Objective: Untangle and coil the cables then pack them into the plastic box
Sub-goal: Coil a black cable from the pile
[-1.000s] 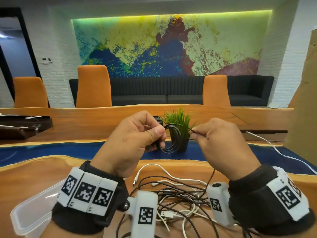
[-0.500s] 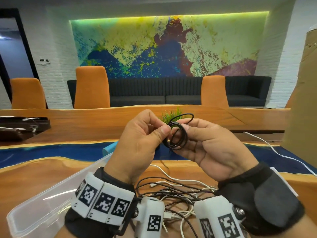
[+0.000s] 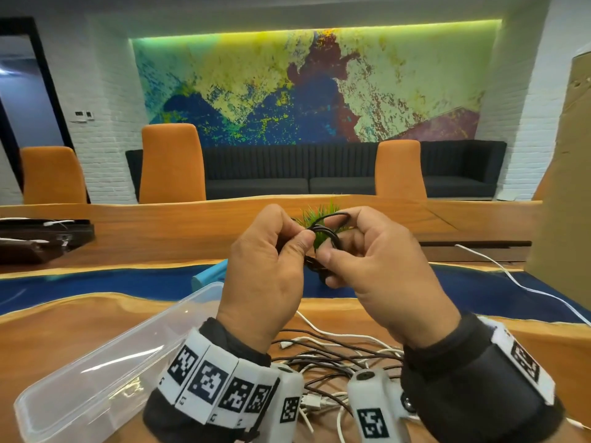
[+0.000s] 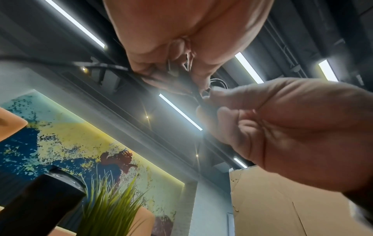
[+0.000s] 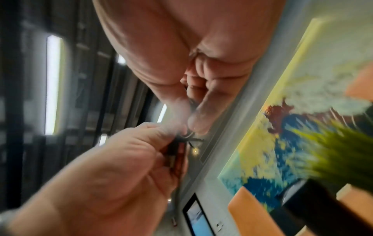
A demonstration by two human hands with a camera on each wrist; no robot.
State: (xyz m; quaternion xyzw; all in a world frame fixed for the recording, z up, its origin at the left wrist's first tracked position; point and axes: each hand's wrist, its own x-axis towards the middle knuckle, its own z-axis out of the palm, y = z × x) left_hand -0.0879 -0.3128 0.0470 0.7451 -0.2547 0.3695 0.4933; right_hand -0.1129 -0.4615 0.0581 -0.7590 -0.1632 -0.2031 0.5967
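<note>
Two hands work one thin black cable [image 3: 326,238] above the table's [image 3: 80,324] near edge in the head view: the left hand [image 3: 265,270] pinches the glossy coil while the right hand [image 3: 377,266] curls round its loose end; I'd keep the loops even and tuck that end through snugly, then drop it into the clear, smooth box [image 3: 96,372] by the near left corner. From the left wrist, fingertips [image 4: 214,94] pinch wire. The right-wrist view is blurred, yet fingers [image 5: 199,115] grip dark strands.
</note>
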